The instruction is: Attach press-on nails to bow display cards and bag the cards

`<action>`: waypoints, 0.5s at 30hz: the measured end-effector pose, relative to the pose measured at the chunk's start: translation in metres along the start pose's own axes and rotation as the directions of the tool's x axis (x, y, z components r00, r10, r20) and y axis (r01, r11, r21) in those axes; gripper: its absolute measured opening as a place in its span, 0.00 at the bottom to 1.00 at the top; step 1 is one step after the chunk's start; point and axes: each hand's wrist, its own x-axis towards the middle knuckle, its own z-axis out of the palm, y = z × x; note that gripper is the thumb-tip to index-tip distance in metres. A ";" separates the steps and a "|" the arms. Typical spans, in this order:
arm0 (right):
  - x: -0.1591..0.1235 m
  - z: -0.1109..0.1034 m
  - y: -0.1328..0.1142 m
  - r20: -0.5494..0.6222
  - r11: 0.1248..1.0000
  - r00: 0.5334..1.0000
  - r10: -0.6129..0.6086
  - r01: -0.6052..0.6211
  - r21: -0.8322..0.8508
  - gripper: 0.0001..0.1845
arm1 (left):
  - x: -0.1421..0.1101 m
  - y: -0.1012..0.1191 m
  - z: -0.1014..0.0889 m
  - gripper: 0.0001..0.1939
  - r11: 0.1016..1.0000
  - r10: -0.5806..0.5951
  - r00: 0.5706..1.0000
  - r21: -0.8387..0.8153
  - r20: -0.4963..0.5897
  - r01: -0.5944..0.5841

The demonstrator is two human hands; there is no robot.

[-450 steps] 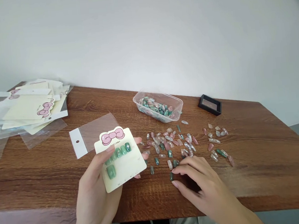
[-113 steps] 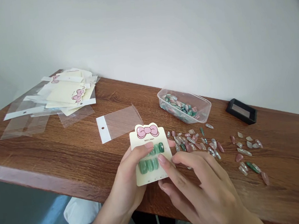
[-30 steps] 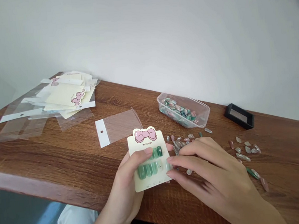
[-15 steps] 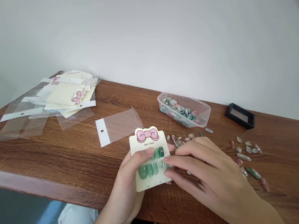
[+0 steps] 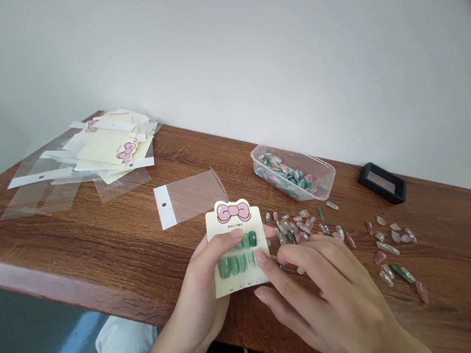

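Note:
My left hand [image 5: 202, 290] holds a cream card [image 5: 237, 247] with a pink bow printed at its top, thumb across the front. Two rows of green press-on nails sit on the card. My right hand [image 5: 326, 295] hovers at the card's right edge, index fingertip touching the lower row of green nails, the other fingers loosely curled. Loose nails [image 5: 302, 226] in green, pink and clear lie scattered on the wooden table [image 5: 100, 239] just behind my right hand.
A clear plastic tub [image 5: 294, 172] of mixed nails stands behind the scatter. A small black box [image 5: 381, 182] lies at the right. An empty clear bag [image 5: 189, 196] lies behind the card. A pile of cards and bags [image 5: 92, 157] sits at the far left.
My right hand has drawn back toward me and lower, uncovering the scattered nails; its index finger now rests on the card's lower row. The card has stayed in my left hand.

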 end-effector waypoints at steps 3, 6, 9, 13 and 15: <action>-0.003 -0.001 0.000 -0.002 1.000 1.000 0.011 -0.011 -0.003 0.12 | 0.000 0.000 0.000 0.13 1.000 0.013 1.000 -0.011 0.018 -0.013; -0.007 0.000 0.002 -0.022 0.999 0.999 0.039 -0.038 0.027 0.13 | -0.001 0.002 0.001 0.13 1.000 -0.005 1.000 -0.028 0.018 0.005; -0.011 0.003 0.003 -0.014 0.998 0.999 0.036 -0.035 0.047 0.14 | -0.001 0.002 0.002 0.13 0.999 -0.014 1.000 -0.029 -0.004 0.014; -0.017 0.004 0.003 0.024 0.997 0.999 0.042 -0.044 0.070 0.17 | 0.001 0.000 -0.001 0.14 1.000 0.012 1.000 -0.022 0.021 -0.011; -0.019 0.003 0.007 0.026 0.989 0.998 0.054 -0.057 0.137 0.17 | 0.001 -0.001 -0.002 0.15 1.000 -0.002 0.999 -0.028 0.037 0.003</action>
